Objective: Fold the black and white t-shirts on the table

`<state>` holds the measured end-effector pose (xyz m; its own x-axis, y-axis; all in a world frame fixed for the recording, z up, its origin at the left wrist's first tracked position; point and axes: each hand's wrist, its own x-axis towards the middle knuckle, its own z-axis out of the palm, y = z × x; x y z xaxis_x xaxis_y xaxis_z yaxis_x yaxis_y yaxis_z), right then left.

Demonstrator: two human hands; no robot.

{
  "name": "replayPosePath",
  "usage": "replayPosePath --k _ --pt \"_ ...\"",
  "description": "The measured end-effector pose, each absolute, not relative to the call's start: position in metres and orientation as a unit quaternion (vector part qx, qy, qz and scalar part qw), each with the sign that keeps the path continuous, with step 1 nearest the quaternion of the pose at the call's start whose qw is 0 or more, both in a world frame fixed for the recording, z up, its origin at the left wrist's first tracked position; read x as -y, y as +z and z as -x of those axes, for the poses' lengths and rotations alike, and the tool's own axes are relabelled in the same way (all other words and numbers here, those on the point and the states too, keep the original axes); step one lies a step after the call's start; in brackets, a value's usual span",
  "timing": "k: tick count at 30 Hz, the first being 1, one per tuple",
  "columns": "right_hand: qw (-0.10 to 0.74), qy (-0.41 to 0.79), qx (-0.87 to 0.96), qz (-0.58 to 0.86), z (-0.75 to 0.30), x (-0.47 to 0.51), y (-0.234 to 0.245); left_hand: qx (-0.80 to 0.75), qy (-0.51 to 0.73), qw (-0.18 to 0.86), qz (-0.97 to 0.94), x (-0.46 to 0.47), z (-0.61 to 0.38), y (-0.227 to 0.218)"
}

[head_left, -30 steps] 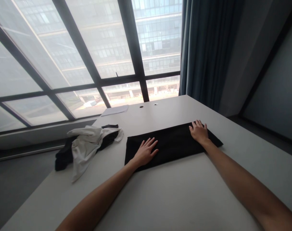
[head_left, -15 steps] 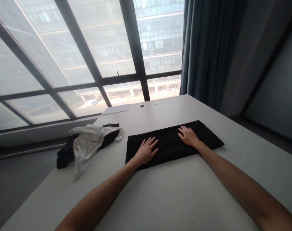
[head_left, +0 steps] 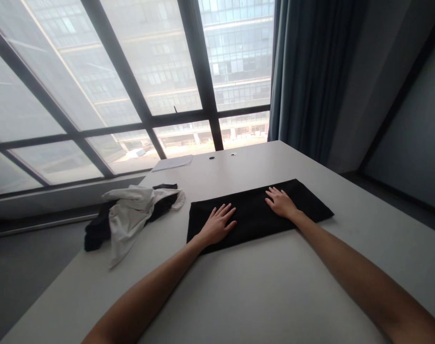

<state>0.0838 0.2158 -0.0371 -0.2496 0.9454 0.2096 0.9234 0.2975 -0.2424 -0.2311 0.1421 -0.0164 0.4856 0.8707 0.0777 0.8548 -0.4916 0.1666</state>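
Daylight is let in through a tall window (head_left: 160,62) divided by dark frames (head_left: 202,57). Its right side is bordered by a blue curtain (head_left: 303,86). Grey floor (head_left: 24,272) is seen beside a white counter (head_left: 256,165).

Two bare, slender forearms (head_left: 151,291)

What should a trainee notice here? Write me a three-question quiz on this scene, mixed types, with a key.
1. Multiple choice: How do the person's left grip and right grip lie on the black cloth?
a) Clenched into fists
b) Open and palm down
c) Pinching two corners

2. True or false: The crumpled white cloth lies partly over a dark cloth.

3. Fill in the blank: Beyond the white table, at the right end of the window as pictured, hangs a blue ____.

Key: 1. b; 2. true; 3. curtain.
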Motion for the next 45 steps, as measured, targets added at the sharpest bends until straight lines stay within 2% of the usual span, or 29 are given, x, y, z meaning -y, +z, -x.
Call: replayPosePath --k 3,10,29,45 --pt "0.16 0.033 0.789 0.592 -0.084 -0.216 -0.037 -0.518 0.089 0.065 -0.849 -0.153 0.242 -0.013" --pt "0.163 0.035 0.787 0.593 -0.084 -0.215 -0.037 -0.6 0.059 -0.004 -0.798 -0.181 0.279 -0.021" --pt "0.164 0.029 0.788 0.592 -0.085 -0.216 -0.038 -0.57 0.022 -0.012 -0.821 -0.176 0.275 -0.02" --pt "0.164 0.03 0.789 0.592 -0.086 -0.216 -0.038 -0.579 0.045 -0.018 -0.814 -0.175 0.273 -0.02"
